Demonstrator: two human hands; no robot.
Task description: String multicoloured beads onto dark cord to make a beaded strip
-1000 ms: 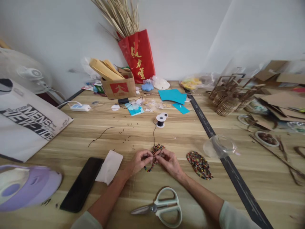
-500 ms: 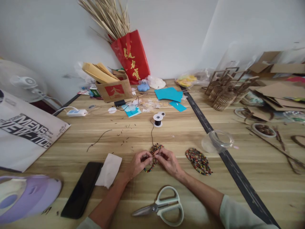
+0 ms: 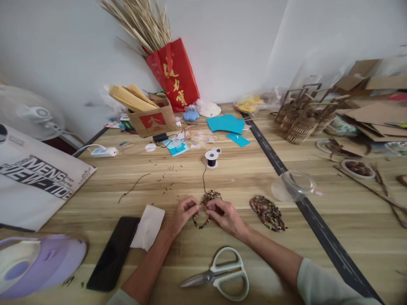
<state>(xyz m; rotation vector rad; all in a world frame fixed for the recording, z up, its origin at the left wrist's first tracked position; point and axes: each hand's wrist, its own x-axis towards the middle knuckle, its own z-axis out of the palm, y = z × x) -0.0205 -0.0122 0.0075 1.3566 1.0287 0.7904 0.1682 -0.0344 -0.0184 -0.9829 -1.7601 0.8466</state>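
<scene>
Two hands meet over the wooden tabletop point(image 3: 241, 178): the left hand point(image 3: 184, 212) and right hand point(image 3: 226, 216) each pinch a multicoloured bead strand point(image 3: 203, 212) lying between them. Its black cord point(image 3: 203, 180) runs up to a small thread spool point(image 3: 211, 159); white-handled scissors point(image 3: 222, 275) lie nearer the person.

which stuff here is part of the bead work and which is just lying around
In use: left hand and right hand pinch the bead strand; black cord runs to the spool; bead pile.

Lying about: scissors, phone, tissue, red bag, blue paper.
</scene>
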